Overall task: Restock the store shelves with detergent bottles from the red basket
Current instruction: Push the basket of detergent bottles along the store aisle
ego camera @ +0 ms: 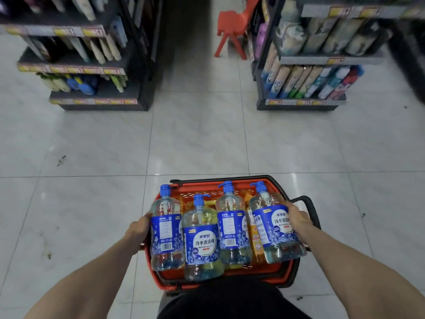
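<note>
A pale tiled floor [197, 134] carries two dark shelf units, one far left [101, 104] and one far right [299, 107], with a red stool [232, 31] standing between them.

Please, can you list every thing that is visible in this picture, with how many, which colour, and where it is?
detergent bottles: four, clear with blue labels and blue pump caps, standing in the basket.
yellow-orange bottle: at least one, mostly hidden between the two right-hand clear bottles.
red basket: one, red with black handles, held in front of the person.
left shelf unit: one, dark, upper left, blurred packaged goods and yellow price tags.
right shelf unit: one, dark, upper right, multicoloured tall packs.
stool: one, red-orange, in the aisle between the shelves.
floor: pale grey tiles.
left hand: on the basket's left side, by the leftmost bottle.
right hand: against the rightmost bottle.
</note>
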Available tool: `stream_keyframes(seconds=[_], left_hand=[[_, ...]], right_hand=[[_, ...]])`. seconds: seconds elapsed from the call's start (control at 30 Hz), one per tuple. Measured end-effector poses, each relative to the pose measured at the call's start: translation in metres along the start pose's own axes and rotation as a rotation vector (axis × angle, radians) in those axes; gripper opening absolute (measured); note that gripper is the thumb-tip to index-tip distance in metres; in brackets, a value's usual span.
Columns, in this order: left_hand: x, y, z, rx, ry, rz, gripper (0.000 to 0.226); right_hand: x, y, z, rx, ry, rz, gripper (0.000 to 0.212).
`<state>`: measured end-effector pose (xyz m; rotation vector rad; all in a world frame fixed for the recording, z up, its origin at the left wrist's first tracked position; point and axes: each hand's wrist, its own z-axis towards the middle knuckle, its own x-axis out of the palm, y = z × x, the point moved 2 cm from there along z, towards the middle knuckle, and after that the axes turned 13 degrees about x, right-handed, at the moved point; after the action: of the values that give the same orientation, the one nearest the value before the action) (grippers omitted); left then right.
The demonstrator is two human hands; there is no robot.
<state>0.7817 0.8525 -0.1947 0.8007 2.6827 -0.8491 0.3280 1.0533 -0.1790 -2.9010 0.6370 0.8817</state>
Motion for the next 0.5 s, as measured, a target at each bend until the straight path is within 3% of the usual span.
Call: stream_keyframes(seconds=[0.5], left_hand=[[-0.024,-0.184,0.131,-0.006,-0.014,0.146,0.059]], right_hand=[[0.003,0.207,0.010,-0.033,0.026,-0.010,0.061]])
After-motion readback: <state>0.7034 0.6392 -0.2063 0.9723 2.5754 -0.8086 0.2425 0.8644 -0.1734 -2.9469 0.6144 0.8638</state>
